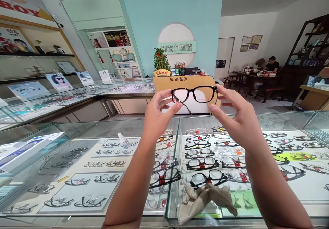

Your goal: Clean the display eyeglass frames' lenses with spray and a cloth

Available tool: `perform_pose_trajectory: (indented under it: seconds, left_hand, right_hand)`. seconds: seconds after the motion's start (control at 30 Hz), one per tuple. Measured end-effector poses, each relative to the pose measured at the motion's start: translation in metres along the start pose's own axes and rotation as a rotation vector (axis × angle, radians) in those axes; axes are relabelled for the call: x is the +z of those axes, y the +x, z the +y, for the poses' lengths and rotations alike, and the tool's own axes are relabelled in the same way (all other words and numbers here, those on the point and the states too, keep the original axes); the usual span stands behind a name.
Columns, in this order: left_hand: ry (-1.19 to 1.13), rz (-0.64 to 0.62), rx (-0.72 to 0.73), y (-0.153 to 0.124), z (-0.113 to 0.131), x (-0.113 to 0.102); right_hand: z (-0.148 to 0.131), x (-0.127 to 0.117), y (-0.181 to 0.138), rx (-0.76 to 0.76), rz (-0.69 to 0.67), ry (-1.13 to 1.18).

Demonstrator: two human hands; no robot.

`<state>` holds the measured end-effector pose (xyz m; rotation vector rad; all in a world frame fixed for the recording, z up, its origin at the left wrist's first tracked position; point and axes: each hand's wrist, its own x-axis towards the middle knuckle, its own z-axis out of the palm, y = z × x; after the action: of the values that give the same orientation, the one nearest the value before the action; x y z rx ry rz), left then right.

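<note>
I hold a pair of black-framed glasses (194,94) up in front of me, lenses facing me, above a glass display counter (177,147). My left hand (157,114) pinches the left end of the frame between thumb and fingers. My right hand (235,114) grips the right end the same way. One folded temple arm hangs down behind the left lens. Below my hands, inside the counter, lie rows of several other glasses (203,164).
A crumpled beige cleaning cloth (207,198) lies on the counter top near me. A small spray bottle (123,140) stands on the glass to the left. More display counters run along the left. A cashier desk (186,85) stands ahead; a person sits at a table (246,76) far right.
</note>
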<state>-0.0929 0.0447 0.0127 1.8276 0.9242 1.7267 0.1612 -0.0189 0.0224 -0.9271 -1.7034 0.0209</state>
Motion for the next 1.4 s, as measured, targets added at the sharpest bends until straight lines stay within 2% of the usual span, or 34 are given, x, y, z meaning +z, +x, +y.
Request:
perform_pose_trajectory:
  seconds: [0.17, 0.3, 0.53, 0.77, 0.87, 1.2, 1.4]
  left_hand:
    - [-0.02, -0.021, 0.016, 0.003, -0.007, -0.001]
    - [0.063, 0.052, 0.091, 0.0, -0.007, 0.005]
    - [0.331, 0.239, 0.338, -0.012, 0.004, 0.022]
    - [0.442, 0.259, 0.551, -0.02, 0.008, 0.028]
    - [0.443, 0.253, 0.544, -0.019, 0.006, 0.029]
    - [0.213, 0.166, 0.376, -0.005, -0.014, 0.028]
    - [0.174, 0.227, 0.362, -0.004, -0.021, 0.029]
  right_hand:
    - [-0.003, 0.0, 0.0, -0.005, -0.002, -0.009]
    - [-0.001, 0.002, 0.0, 0.021, -0.013, -0.014]
    - [0.006, 0.007, -0.002, 0.148, -0.022, -0.029]
    - [0.006, 0.009, 0.001, 0.18, -0.05, -0.006]
    - [0.009, 0.009, 0.001, 0.173, -0.048, 0.026]
    - [0.002, 0.007, -0.001, 0.146, -0.06, 0.053]
    - [-0.004, 0.008, -0.004, 0.152, -0.107, 0.044]
